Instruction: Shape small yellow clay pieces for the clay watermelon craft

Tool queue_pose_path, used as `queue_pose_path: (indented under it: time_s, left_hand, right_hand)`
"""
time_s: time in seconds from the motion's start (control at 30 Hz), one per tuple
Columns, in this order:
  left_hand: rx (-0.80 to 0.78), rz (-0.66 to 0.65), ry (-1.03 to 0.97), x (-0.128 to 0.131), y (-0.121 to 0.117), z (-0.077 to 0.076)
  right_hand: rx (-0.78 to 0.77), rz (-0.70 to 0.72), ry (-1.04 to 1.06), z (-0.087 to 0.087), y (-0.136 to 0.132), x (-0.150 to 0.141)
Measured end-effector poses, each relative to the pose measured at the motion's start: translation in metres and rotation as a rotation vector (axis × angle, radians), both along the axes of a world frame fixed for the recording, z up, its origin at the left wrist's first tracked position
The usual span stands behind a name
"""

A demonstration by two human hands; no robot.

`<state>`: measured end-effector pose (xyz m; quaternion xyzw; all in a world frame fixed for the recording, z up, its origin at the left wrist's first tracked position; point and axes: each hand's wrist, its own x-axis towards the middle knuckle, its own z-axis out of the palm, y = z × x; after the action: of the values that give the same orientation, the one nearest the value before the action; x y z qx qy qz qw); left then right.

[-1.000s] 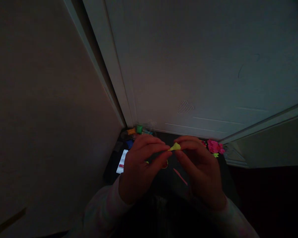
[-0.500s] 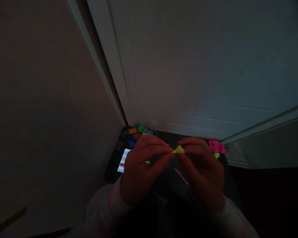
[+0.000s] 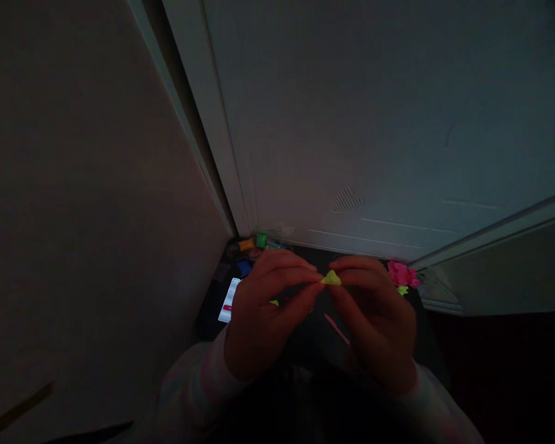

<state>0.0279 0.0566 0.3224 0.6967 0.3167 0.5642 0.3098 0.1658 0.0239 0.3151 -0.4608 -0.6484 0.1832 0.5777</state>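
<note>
A small yellow piece of soft modelling clay (image 3: 332, 278), flattened and wider at its right end, is held up between my two hands above a dark table. My left hand (image 3: 271, 308) pinches its narrow left end between thumb and fingertips. On the other side, the thumb and fingers of my right hand (image 3: 377, 317) close on its wide end. Beneath the hands lies a thin pink stick-like tool (image 3: 337, 329). Another yellow bit (image 3: 274, 303) shows just past my left thumb, partly hidden.
The dark table (image 3: 312, 256) stands against a pale panel (image 3: 379, 123). At its back left are an orange packet (image 3: 246, 245), a green packet (image 3: 261, 240) and a blue packet (image 3: 244, 267). A lit white screen or sheet (image 3: 229, 302) lies left. Pink petal-like shapes (image 3: 402, 274) sit right, beside yellow-green ones (image 3: 402, 290).
Both hands keep their pinch on the yellow clay. The piece has shifted very slightly left and up, and the right fingers have moved a little with it.
</note>
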Motion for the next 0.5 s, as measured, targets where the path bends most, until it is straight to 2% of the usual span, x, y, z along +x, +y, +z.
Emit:
queue_pose_path:
  time_s: [0.5]
  left_hand:
    - [0.02,0.001,0.004,0.0017,0.0001,0.0004]
  right_hand:
    - [0.022,-0.001,-0.028,0.0013,0.0,-0.0012]
